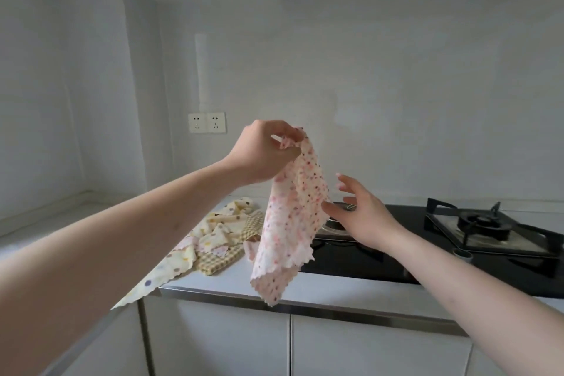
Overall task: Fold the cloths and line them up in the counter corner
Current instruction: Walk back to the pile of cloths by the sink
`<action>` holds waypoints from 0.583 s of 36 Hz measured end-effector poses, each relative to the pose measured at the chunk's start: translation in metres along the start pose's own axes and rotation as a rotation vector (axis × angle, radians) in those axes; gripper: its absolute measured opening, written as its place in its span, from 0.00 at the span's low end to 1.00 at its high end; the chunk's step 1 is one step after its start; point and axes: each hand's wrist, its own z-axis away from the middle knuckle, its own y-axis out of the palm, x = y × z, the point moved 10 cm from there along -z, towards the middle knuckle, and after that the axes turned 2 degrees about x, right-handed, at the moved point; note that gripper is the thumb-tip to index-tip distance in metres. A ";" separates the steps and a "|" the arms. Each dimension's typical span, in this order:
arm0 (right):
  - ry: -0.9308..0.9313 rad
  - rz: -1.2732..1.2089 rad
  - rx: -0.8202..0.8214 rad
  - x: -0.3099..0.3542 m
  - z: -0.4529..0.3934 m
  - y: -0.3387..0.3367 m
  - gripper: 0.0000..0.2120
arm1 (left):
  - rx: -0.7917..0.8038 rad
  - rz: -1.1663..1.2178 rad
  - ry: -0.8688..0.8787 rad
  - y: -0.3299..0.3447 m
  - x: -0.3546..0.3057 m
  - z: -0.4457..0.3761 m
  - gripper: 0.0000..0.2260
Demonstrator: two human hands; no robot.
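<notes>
The left hand pinched a top corner of the pink cloth and held it up over the table's front edge, so the cloth hung limp below the grip, its lowest corner dangling past the steel lip. The right hand hovered just beside the hanging cloth, fingers spread and holding nothing, reaching in as if for a second corner. To my eye this was the start of the first fold: the cloth needed stretching between two grips before it could be laid flat and doubled. Below and left of the grip the other cloths lay in a loose heap, none folded, one drooping over the edge. Right of the grip the hob took up the surface, so the free room lay leftward, toward the corner.
</notes>
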 end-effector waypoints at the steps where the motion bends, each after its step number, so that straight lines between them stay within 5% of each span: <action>1: 0.006 0.005 0.021 -0.003 0.000 0.001 0.37 | 0.007 0.017 0.005 0.003 -0.002 0.000 0.08; 4: 0.040 0.041 0.135 -0.014 0.001 0.011 0.37 | 0.009 0.064 0.008 0.009 -0.005 0.000 0.06; 9: 0.047 0.085 0.164 -0.023 0.005 0.010 0.09 | 0.042 0.108 0.003 0.020 -0.002 0.005 0.09; 16: 0.041 0.061 0.050 -0.036 0.004 -0.023 0.09 | 0.176 0.086 -0.133 0.033 0.025 0.018 0.20; 19: 0.032 0.067 0.008 -0.041 0.003 -0.037 0.06 | 0.204 0.014 -0.146 0.038 0.032 0.022 0.17; 21: 0.056 0.072 -0.010 -0.044 0.003 -0.045 0.12 | 0.221 -0.017 -0.173 0.042 0.036 0.023 0.13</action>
